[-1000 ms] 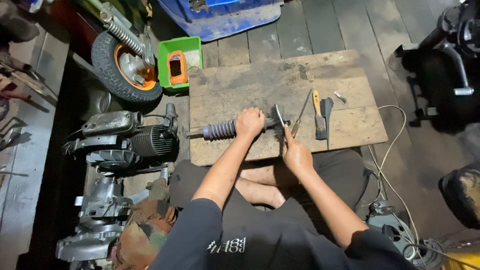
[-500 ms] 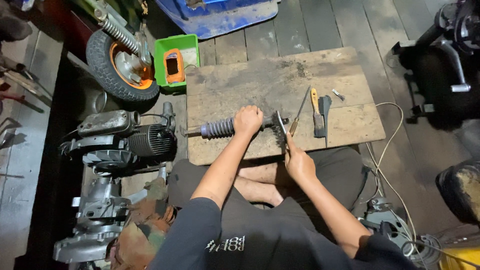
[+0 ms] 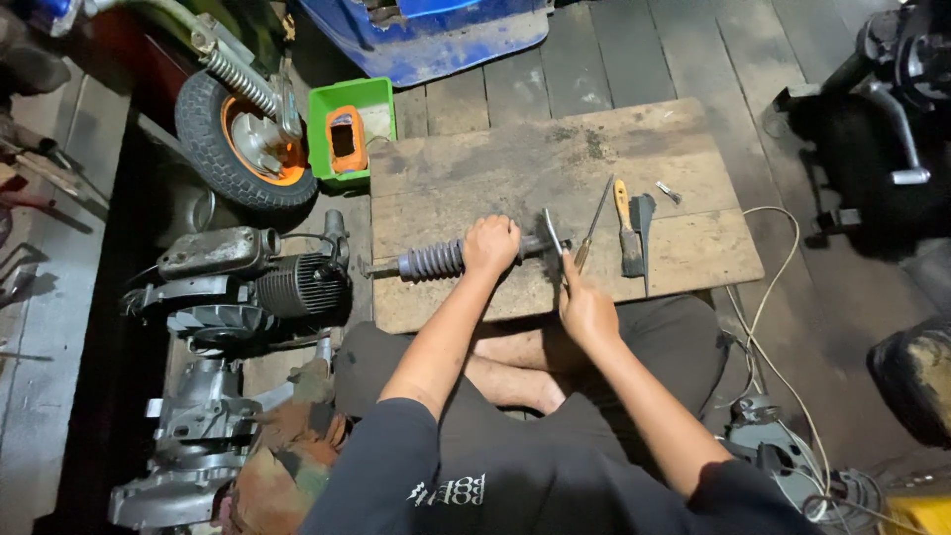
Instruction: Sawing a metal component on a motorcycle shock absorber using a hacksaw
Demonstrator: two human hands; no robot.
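While my left hand [image 3: 490, 245] clamps the ribbed grey shaft boot [image 3: 432, 261] lying across the wooden board [image 3: 475, 178], my right hand [image 3: 586, 309] grips a thin metal tool [image 3: 552, 232] at the shaft's end. Beside them on the board: screwdriver [image 3: 592, 220], yellow-handled chisel [image 3: 626, 233].

Bare board [image 3: 475, 168] behind; screwdriver [image 3: 592, 220] and brush [image 3: 628, 238] crowd right.
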